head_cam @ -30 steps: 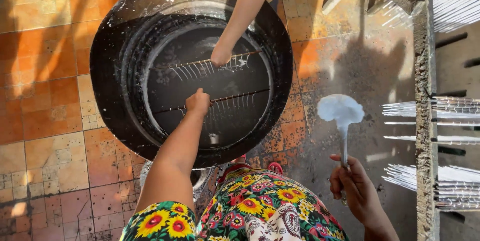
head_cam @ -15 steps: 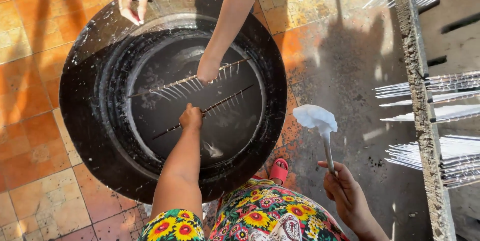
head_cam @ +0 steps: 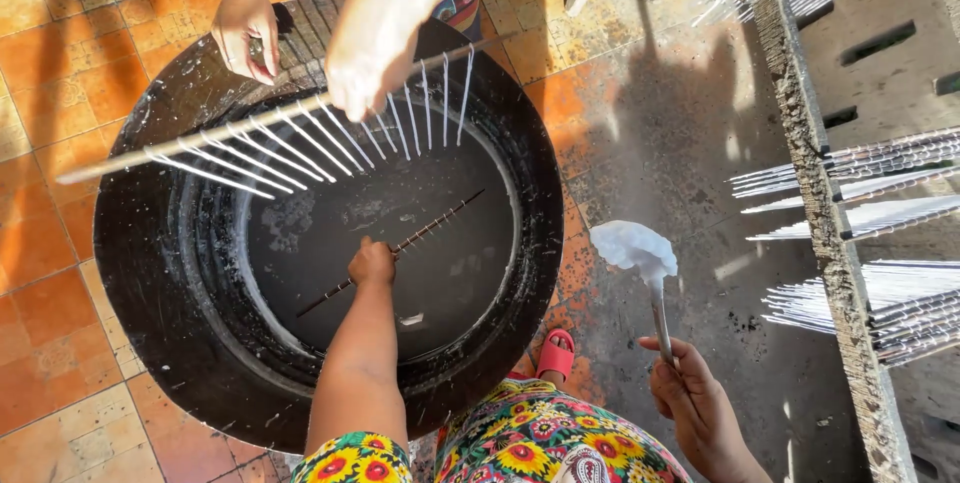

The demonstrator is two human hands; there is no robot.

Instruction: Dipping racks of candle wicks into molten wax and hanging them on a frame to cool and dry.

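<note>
The left hand (head_cam: 372, 263) is reaching down into the big black basin (head_cam: 150, 273), its fingers curled tight around a thin dark rod (head_cam: 400, 246) that is lying slantwise just above the dark liquid near the basin's middle. The right hand (head_cam: 690, 398) is staying outside the basin, off its right rim, with the fingers wrapped closed around the handle of a ladle (head_cam: 635, 248) whose bowl is caked in white and is pointing up.

Over the far half of the basin, another person's hand (head_cam: 372, 48) is gripping a pale rod of white-coated strands (head_cam: 300, 133), which are hanging above the liquid and crossing the far rim. That person's other hand (head_cam: 243, 28) is resting on the basin's far rim. To the right of the basin, well apart, a rough rack (head_cam: 830, 233) is carrying more white strands (head_cam: 860, 213). A red sandal (head_cam: 555, 355) is showing just beside the basin's near-right edge.
</note>
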